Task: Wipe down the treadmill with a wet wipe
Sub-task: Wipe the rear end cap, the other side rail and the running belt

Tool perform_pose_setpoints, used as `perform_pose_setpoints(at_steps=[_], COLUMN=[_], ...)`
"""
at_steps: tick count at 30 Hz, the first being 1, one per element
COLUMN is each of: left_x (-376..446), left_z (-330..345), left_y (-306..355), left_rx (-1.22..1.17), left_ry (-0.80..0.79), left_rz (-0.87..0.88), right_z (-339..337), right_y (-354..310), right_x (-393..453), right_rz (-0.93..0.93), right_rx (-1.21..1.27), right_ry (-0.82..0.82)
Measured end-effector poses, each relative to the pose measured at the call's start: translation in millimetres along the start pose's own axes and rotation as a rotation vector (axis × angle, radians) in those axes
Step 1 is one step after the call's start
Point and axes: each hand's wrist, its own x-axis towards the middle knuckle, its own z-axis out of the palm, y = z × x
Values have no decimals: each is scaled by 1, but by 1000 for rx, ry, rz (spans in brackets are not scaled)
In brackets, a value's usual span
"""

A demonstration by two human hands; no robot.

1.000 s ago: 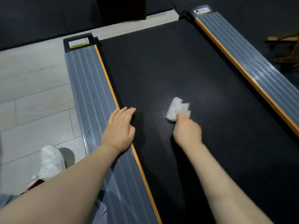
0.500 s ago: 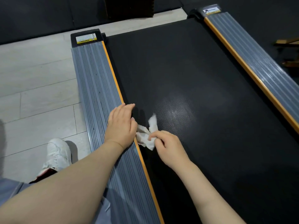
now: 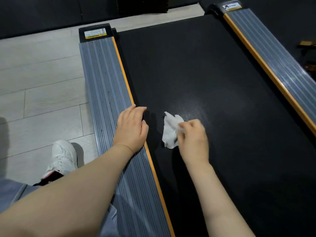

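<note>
Right hand point(image 3: 193, 139) pinches the wet wipe point(image 3: 171, 131) (crumpled), just left of its fingers.

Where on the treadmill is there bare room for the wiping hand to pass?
The belt lies bare ahead, between the left rail and right rail. It is crowded only near the left hand, beside the right hand gripping the wipe.

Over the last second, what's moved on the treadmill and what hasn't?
The right hand swept the wet wipe from mid-belt toward the left side rail, nearly reaching the left hand, and has now swung back a little toward the middle of the black belt. It kept its pinch on the wipe throughout. The left hand stayed resting flat on the rail's orange edge.
</note>
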Motion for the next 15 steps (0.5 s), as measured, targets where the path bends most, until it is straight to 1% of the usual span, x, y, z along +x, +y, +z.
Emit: perform_pose_setpoints(at_steps=[2,4,7,9,10,12,15], left_x=[0,1,1,1,1,1,0], left_z=[0,1,2,2,2,2,2], left_y=[1,1,0,0,0,0,0], left_rx=[3,8,18,26,28,32,33], left_ry=[0,-3,-13,-19,-21,-23,-27], left_rz=[1,1,7,6,4,4,6], right_z=[15,19,8,4,5,13,25], right_y=[-1,2,13,18,18,15,15], right_x=[-5,-7,-1,3,4,2,0], right_rz=[-76,-128,-78,-6,3,-73,-265], right_rx=[14,91,320,350,319,169,-160], right_ry=[-59,-109,-185,-258,-286,-285,-157])
